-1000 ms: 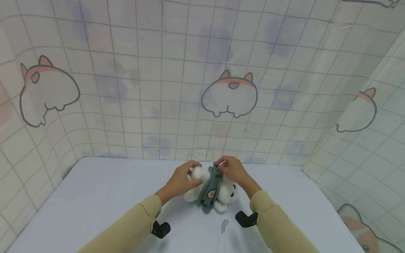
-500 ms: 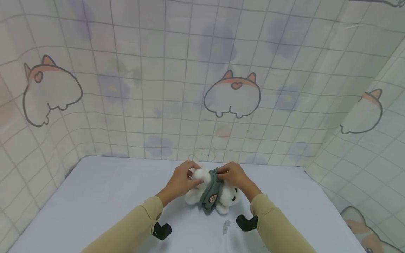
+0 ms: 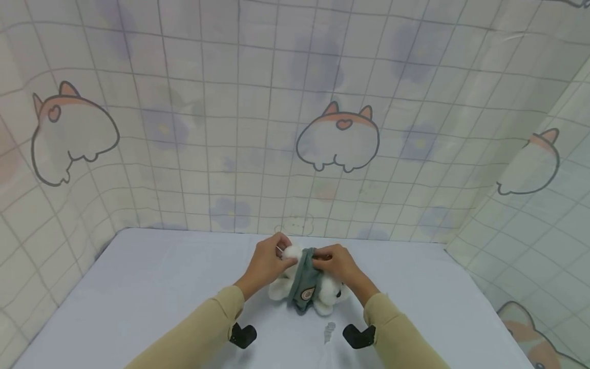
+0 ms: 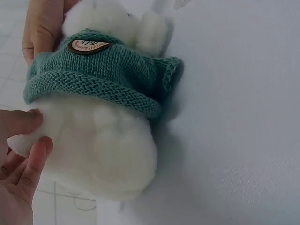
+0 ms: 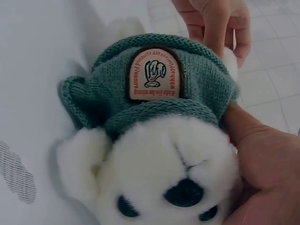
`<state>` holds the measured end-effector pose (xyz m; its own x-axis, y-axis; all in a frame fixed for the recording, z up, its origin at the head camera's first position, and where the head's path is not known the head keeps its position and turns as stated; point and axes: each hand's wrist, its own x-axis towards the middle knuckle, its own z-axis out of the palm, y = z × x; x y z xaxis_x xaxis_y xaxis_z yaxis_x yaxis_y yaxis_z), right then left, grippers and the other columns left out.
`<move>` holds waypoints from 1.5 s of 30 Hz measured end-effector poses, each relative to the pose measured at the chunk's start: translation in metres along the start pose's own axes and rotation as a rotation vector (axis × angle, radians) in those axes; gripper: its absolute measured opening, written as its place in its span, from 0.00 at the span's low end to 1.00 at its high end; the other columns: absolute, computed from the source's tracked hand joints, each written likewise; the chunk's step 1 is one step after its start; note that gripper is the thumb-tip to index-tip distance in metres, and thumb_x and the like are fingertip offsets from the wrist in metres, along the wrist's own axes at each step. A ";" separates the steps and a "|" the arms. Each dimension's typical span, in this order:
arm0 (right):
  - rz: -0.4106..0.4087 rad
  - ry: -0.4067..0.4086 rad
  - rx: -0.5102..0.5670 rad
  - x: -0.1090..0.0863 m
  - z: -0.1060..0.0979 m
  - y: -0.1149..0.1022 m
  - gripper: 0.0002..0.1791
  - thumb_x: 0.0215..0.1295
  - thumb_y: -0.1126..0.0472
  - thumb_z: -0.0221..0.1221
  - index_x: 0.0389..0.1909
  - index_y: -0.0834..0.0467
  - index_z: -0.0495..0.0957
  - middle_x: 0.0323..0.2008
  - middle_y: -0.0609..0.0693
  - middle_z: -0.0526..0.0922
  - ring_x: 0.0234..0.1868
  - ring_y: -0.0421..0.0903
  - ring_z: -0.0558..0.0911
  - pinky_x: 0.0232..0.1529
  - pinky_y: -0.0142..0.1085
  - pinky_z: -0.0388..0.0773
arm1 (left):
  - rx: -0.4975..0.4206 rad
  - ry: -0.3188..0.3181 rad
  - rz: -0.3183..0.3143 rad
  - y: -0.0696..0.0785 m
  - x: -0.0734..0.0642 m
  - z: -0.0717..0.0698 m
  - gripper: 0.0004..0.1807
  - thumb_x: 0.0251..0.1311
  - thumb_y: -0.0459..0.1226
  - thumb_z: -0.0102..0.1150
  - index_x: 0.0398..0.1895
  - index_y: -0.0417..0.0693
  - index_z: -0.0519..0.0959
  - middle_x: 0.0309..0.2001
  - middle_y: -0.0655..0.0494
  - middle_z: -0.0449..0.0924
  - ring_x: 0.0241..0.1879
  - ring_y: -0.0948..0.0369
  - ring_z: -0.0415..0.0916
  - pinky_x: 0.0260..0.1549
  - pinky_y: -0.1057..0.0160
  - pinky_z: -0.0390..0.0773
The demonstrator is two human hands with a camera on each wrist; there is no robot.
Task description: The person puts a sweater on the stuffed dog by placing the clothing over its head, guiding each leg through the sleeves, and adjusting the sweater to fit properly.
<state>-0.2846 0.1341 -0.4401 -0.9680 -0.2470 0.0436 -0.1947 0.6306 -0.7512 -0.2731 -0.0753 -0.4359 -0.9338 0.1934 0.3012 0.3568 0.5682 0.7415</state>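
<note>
A white plush bear (image 5: pixel 140 154) lies on its side in the head view, its head to the right. Round its middle sits a green knitted sweater (image 4: pixel 93 70) with an oval-topped patch (image 5: pixel 154 75). On the near side, the sweater's sleeve (image 5: pixel 75 96) hangs loose and the bear's arm (image 5: pixel 77 161) lies outside it. My left hand (image 3: pixel 267 262) holds the bear's upper leg between thumb and fingers. My right hand (image 3: pixel 338 264) pinches the sweater's upper side by the bear's shoulder; its fingertips are partly hidden by the knit.
The bear rests on a white table (image 3: pixel 175 287), near its back edge. A grid-patterned curtain (image 3: pixel 249 128) with animal drawings stands behind and at both sides. A small grey mark (image 3: pixel 329 332) shows on the tabletop in front of the bear. Black wrist mounts (image 3: pixel 358 336) hang under both sleeves.
My right hand has moved down from the raised sweater edge, and the sweater lies flatter and wider. My left hand stays at the leg, with its fingers slightly raised.
</note>
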 end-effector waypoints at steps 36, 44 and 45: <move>-0.073 0.125 -0.042 0.004 0.022 0.000 0.06 0.56 0.63 0.65 0.33 0.54 0.78 0.33 0.46 0.74 0.26 0.39 0.70 0.27 0.29 0.68 | -0.209 -0.101 -0.068 0.000 0.008 0.012 0.06 0.69 0.37 0.51 0.41 0.45 0.76 0.45 0.48 0.82 0.49 0.50 0.82 0.47 0.57 0.82; -0.076 0.142 -0.095 0.003 0.024 -0.001 0.14 0.54 0.60 0.66 0.40 0.54 0.75 0.29 0.45 0.74 0.26 0.39 0.70 0.26 0.31 0.67 | -0.261 -0.046 -0.180 -0.003 0.010 0.011 0.07 0.70 0.37 0.47 0.42 0.43 0.73 0.43 0.48 0.83 0.52 0.51 0.80 0.51 0.54 0.80; -0.075 0.145 -0.112 0.003 0.025 -0.001 0.13 0.54 0.59 0.65 0.39 0.53 0.74 0.29 0.45 0.74 0.26 0.39 0.70 0.26 0.31 0.66 | -0.262 -0.041 -0.188 -0.003 0.010 0.011 0.07 0.70 0.37 0.48 0.42 0.44 0.74 0.43 0.48 0.83 0.52 0.52 0.80 0.51 0.55 0.80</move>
<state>-0.2832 0.1144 -0.4560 -0.9612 -0.1932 0.1971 -0.2759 0.6944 -0.6646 -0.2839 -0.0660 -0.4416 -0.9824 0.1395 0.1240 0.1681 0.3733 0.9124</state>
